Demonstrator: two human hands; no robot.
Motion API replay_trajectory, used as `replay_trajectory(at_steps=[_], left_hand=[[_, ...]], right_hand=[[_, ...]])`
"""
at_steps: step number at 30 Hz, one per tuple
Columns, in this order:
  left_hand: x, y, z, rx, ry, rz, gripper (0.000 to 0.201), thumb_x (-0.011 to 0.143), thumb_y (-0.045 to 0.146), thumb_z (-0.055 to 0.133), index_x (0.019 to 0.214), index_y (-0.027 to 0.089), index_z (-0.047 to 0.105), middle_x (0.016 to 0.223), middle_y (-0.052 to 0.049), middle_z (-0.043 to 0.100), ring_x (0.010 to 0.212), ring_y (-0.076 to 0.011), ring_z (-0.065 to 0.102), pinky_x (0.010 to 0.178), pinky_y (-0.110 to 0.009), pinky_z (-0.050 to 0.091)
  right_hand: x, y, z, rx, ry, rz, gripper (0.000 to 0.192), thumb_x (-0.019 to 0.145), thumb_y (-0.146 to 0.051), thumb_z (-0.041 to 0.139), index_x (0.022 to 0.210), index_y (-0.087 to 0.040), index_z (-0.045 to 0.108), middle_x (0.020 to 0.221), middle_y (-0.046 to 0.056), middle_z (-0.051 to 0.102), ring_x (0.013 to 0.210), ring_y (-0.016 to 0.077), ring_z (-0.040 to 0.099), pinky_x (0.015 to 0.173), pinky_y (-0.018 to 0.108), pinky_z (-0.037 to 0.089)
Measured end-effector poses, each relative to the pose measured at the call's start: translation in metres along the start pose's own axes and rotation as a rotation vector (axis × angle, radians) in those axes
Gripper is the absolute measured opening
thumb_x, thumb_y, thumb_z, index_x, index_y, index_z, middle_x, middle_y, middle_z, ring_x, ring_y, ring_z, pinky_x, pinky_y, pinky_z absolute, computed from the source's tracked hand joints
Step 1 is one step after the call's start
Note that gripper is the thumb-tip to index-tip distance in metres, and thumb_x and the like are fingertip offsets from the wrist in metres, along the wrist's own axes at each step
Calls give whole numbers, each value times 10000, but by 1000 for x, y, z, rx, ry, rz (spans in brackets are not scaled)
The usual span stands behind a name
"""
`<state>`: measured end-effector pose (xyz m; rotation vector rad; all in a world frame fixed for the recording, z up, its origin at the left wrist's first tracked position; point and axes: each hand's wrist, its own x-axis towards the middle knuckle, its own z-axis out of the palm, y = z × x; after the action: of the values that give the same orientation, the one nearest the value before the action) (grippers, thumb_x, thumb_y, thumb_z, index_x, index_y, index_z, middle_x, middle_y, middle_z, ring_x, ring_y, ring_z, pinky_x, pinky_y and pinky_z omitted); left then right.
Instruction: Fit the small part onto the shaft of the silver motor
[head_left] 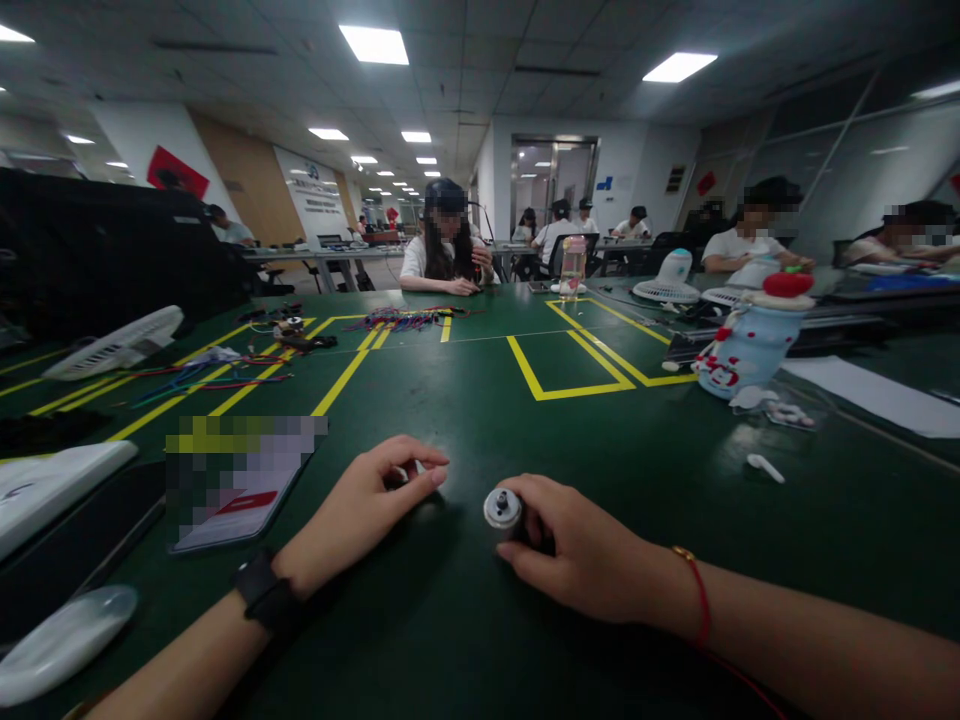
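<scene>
My right hand (574, 550) is wrapped round a small metal cylinder (502, 508) that looks like a small electric motor. It stands on the green table with its end face and short shaft pointing up. To its left, my left hand (375, 500) is held just above or on the table, thumb and index fingertips close together in a pinch. Whatever may be between those fingertips is too small or hidden to make out. A gap separates the left fingertips from the cylinder.
A clear card sleeve (262, 510), a white computer mouse (67, 640) and a white device (60, 490) lie at left. Loose wires (405, 318) lie farther back. At right are a blue bottle (750, 345), a white earbud (765, 467) and paper (877, 395). A person (446, 240) sits opposite.
</scene>
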<state>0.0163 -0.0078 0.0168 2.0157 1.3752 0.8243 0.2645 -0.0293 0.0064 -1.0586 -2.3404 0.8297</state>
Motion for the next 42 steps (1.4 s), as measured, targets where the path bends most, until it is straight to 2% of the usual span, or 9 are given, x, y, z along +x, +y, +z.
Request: replay_trajectory(at_steps=[5,11,14,16,22,26,30,34,42], left_hand=[[-9,32,18,-45,-16,185,153,905,302,587,1002,261,697,978,-26,618,913,-181,587,814,-320,466],[-10,41,26,-48,14,215,123,900,246,600,898,253,723,889,-10,578,836,-163,567,745,-291,452],[-10,37,20,-70,62,189,121,902,277,599,924,269,718,892,-7,566,847,-169,564,762,-301,444],[-10,33,15,-71,46,170,123,904,293,598,926,270,716,898,-5,564,848,-168,565,765,-299,441],[-8,14,8,68,-200,172,130,891,293,612,879,251,734,928,-9,576,873,-171,570,789,-297,445],[-7,6,12,130,-264,203,130,878,318,629,884,260,746,926,-14,594,896,-179,571,811,-305,449],[-6,5,13,122,-270,208,127,878,318,628,897,271,745,938,-13,613,912,-182,577,825,-311,451],[-3,0,7,81,-238,154,172,916,299,554,937,258,720,964,-14,627,912,-181,592,831,-321,465],[9,-37,-18,134,-125,24,268,917,411,500,962,233,695,1017,-49,642,965,-241,597,892,-416,459]], right_hand=[[0,2,1,-7,10,-35,241,817,-228,610,1042,-183,534,892,20,558,697,135,489,610,268,389],[1,2,2,-17,18,-57,213,815,-223,612,1008,-181,532,876,17,549,685,131,473,607,267,379],[1,1,2,-7,20,-49,233,808,-220,622,1022,-182,539,889,20,558,688,131,476,612,267,381],[1,0,1,2,13,-37,241,807,-216,621,1034,-185,546,891,19,561,688,133,482,609,266,382],[0,0,0,21,3,-15,257,812,-204,617,1061,-185,557,893,25,576,683,134,494,592,265,380],[0,1,1,18,13,-16,242,812,-202,617,1046,-180,558,881,23,574,676,132,493,592,266,380],[-1,0,1,14,7,-14,242,812,-208,619,1046,-181,559,873,22,575,681,136,496,595,267,387],[-1,0,0,16,9,-8,267,812,-213,625,1068,-181,559,903,33,580,688,137,496,606,270,396],[-1,1,-2,32,0,-1,305,814,-229,633,1106,-185,555,924,36,577,696,133,498,615,269,411]])
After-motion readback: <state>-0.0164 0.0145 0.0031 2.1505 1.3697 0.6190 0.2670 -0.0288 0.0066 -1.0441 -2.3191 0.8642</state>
